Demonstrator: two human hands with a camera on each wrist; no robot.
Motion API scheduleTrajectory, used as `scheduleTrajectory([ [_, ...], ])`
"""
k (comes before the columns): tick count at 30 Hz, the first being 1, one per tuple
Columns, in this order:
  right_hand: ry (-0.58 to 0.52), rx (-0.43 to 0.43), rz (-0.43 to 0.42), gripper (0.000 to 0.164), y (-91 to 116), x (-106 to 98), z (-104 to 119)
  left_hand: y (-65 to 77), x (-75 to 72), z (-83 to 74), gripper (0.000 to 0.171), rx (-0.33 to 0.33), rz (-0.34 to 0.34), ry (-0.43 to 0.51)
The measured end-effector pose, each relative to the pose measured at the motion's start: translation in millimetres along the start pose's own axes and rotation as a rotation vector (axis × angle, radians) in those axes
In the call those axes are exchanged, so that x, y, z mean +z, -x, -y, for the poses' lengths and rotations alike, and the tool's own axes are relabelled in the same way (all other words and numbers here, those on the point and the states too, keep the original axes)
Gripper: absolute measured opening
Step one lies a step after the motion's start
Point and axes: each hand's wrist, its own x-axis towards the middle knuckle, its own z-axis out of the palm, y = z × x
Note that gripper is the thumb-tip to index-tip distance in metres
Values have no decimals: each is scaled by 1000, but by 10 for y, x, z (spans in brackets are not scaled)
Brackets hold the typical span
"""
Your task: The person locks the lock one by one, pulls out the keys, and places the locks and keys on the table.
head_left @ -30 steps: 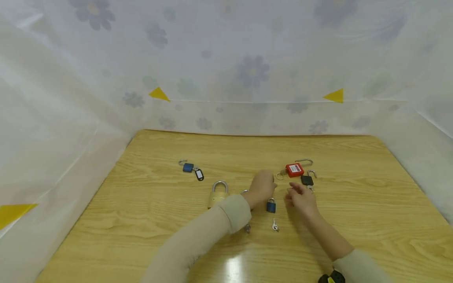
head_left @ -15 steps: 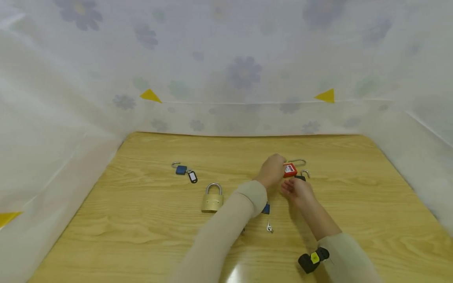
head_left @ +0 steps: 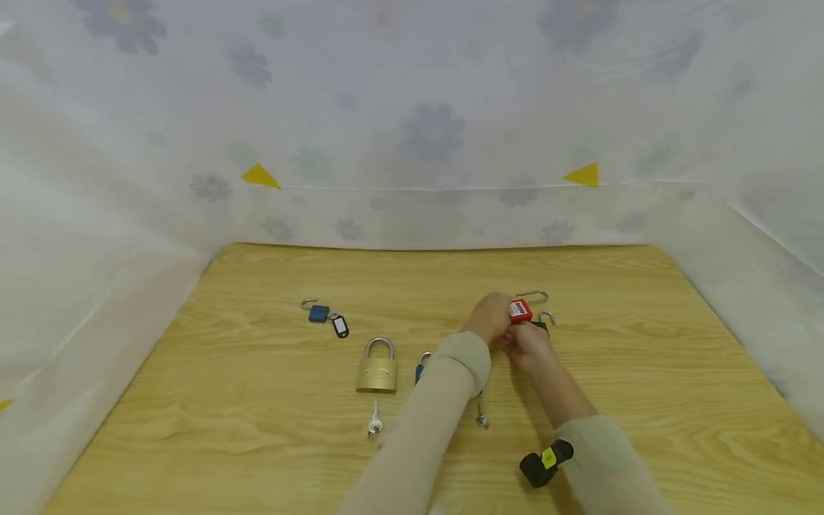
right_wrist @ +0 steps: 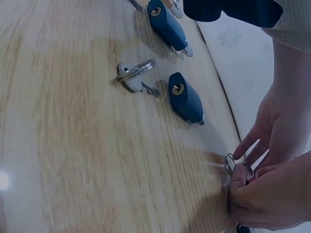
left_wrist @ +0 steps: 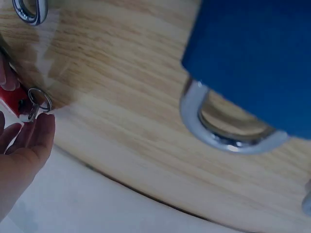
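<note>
A red padlock (head_left: 520, 310) with a white label and an open shackle lies at the right back of the table. My left hand (head_left: 491, 316) is at its keyed end; in the left wrist view its fingertips pinch a silver key (left_wrist: 30, 115) with a split ring (left_wrist: 41, 99). My right hand (head_left: 529, 345) is beside it, and its fingers (left_wrist: 8, 75) grip the red body. In the right wrist view both hands meet there, hiding most of the padlock. A black padlock (head_left: 539, 326), shackle open, is partly covered by my right hand.
A large brass padlock (head_left: 376, 373) with keys (head_left: 375, 423) in front stands left of my left sleeve. An open blue padlock (head_left: 318, 313) with a black tag (head_left: 340, 327) lies farther left. Closed blue padlocks (right_wrist: 186, 98) and ringed keys (right_wrist: 132, 77) lie near my forearms.
My left hand has moved right and back from near the small blue padlock to the red padlock's keyed end. My right hand has come in close beside it. The head view has shifted slightly.
</note>
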Motion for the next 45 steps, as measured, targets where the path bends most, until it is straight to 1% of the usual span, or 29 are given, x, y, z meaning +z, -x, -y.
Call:
scheduleTrajectory([
  [1, 1, -7, 8, 45, -182, -125, -96, 4, 9, 8, 13, -1, -4, 2],
  [2, -2, -9, 12, 47, -243, -170, -143, 7, 19, 18, 14, -1, -8, 6],
  [3, -2, -11, 9, 46, -205, -139, -146, 11, 25, 27, 14, -3, -15, 13],
  [4, 6, -16, -3, 45, -65, -13, -105, 16, 25, 41, 14, -5, -23, 15],
  [5, 14, -22, -4, 42, 124, 137, -40, 19, 29, 55, 13, -7, -37, 17],
  [6, 29, -21, -13, 38, 472, 399, 93, 18, 40, 68, 12, -12, -54, 10],
  [9, 89, -12, -32, 25, 1436, 1130, 502, 27, 41, 76, 6, -71, -76, 20],
  [11, 139, 6, -31, 25, 1944, 1500, 735, 10, 67, 90, 7, -128, -84, 46],
  [13, 176, 33, -55, 26, 2277, 1757, 897, -65, 142, 145, 9, -182, -79, 86],
  [14, 195, 46, -77, 26, 2377, 1844, 945, -138, 224, 201, 9, -189, -91, 99],
  [15, 210, 59, -97, 25, 2440, 1903, 977, -250, 364, 288, 8, -183, -131, 103],
  [16, 226, 66, -117, 22, 2475, 1944, 992, -331, 456, 357, 8, -190, -135, 118],
  [17, 235, 68, -133, 20, 2481, 1967, 991, -452, 607, 455, 6, -176, -182, 117],
  [18, 255, 60, -156, 17, 2478, 1986, 982, -529, 687, 528, 5, -181, -191, 137],
  [20, 295, 25, -198, 15, 2434, 1999, 939, -612, 767, 634, 2, -183, -219, 160],
  [21, 307, 1, -222, 15, 2405, 2000, 912, -601, 757, 656, 1, -191, -228, 181],
  [22, 316, -26, -246, 18, 2379, 2002, 885, -499, 643, 600, 2, -215, -218, 192],
  [23, 316, -54, -263, 22, 2356, 1998, 859, -456, 589, 596, 2, -218, -221, 215],
  [24, 316, -81, -289, 24, 2342, 1999, 838, -367, 474, 558, 4, -233, -192, 250],
  [25, 304, -106, -307, 25, 2329, 1995, 818, -343, 495, 576, 9, -201, -245, 266],
  [26, 289, -125, -323, 25, 2323, 1993, 801, -265, 424, 543, 12, -202, -247, 288],
  [28, 260, -150, -333, 20, 2320, 1980, 778, -96, 268, 463, 15, -224, -245, 345],
  [29, 241, -157, -334, 15, 2314, 1967, 769, -69, 242, 470, 16, -240, -232, 395],
  [31, 210, -162, -320, 9, 2312, 1940, 768, 83, 144, 397, 17, -261, -276, 429],
  [32, 197, -157, -307, 10, 2313, 1926, 772, 188, 10, 323, 13, -296, -240, 447],
  [36, 173, -123, -243, 10, 2342, 1873, 816, 289, -43, 309, 5, -287, -278, 546],
  [37, 178, -111, -227, 11, 2354, 1861, 829, 294, -52, 319, 5, -289, -263, 581],
  [40, 225, -88, -195, 15, 2400, 1834, 865, 310, -78, 346, 15, -343, -201, 721],
  [45, 309, -111, -127, 10, 2479, 1818, 879, 363, -109, 396, 30, -464, -79, 1031],
])
